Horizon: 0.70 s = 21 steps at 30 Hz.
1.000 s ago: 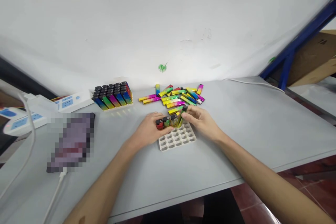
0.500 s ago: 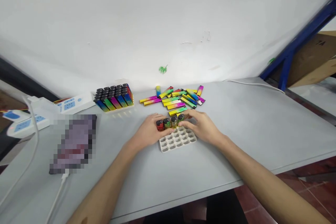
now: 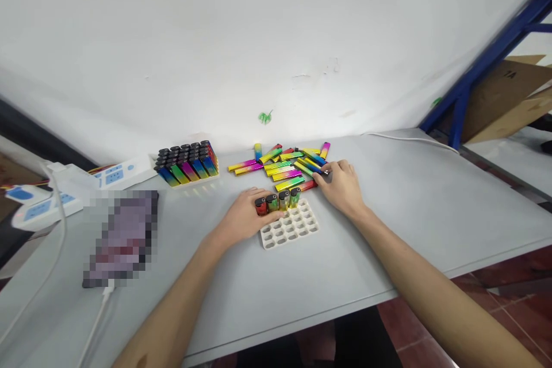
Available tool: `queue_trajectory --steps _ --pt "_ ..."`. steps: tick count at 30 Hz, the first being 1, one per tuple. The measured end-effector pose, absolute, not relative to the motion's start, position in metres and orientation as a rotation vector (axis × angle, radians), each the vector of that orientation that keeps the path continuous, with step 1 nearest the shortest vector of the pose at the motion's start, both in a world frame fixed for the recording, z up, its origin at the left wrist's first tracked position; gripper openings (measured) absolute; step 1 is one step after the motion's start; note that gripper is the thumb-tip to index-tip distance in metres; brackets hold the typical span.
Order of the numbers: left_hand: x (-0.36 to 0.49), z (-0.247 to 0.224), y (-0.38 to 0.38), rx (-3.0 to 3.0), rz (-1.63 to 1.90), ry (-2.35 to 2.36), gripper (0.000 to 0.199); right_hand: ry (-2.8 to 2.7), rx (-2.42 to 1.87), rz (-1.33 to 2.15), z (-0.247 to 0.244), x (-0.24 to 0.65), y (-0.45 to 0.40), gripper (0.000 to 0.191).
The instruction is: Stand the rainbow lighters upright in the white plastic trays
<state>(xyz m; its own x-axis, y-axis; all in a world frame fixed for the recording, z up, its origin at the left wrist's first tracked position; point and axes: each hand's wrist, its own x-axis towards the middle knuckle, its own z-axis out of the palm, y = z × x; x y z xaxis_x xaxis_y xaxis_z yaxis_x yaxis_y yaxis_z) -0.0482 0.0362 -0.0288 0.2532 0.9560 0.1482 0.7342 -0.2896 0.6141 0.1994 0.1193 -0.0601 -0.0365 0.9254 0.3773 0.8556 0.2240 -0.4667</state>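
A white tray (image 3: 290, 238) with rows of oval holes lies before me, several lighters (image 3: 283, 200) with black tops standing along its back row. My left hand (image 3: 242, 214) is closed around the tray's back left corner, its thumb across the front of the upright lighters; the other fingers are partly hidden behind them. Over the right end of a loose pile of shiny rainbow-coloured lighters (image 3: 282, 173), my right hand (image 3: 342, 185) pinches a lighter (image 3: 324, 172) by its end. My fingers cover part of that lighter, which still lies among the others.
A second tray (image 3: 198, 182) packed with upright lighters stands at the back left. Beside it are white power strips (image 3: 114, 175). A pixelated phone-like object (image 3: 123, 236) with a white cable (image 3: 97, 322) lies at left. Behind the table (image 3: 414, 207) rises a white wall.
My right hand has moved from the upright lighters back and right to the loose pile. The fourth standing lighter is now free of it. My left hand stays at the tray.
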Motion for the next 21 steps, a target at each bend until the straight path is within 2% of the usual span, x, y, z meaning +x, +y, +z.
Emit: queue_trajectory --steps 5,8,13,21 --pt "-0.049 -0.030 0.036 2.108 0.708 1.542 0.032 -1.850 -1.703 0.257 -0.057 0.200 0.116 0.032" --pt "-0.049 -0.029 0.036 2.106 0.707 1.537 0.032 -1.815 -1.687 0.317 -0.057 0.201 0.117 0.025" --pt "-0.049 -0.028 0.036 2.100 0.693 1.546 0.032 -1.696 -1.483 0.306 -0.051 0.202 0.116 0.018" --pt "-0.049 -0.026 0.035 2.075 0.705 1.531 0.032 -1.447 -1.071 0.973 -0.036 0.194 0.104 0.029"
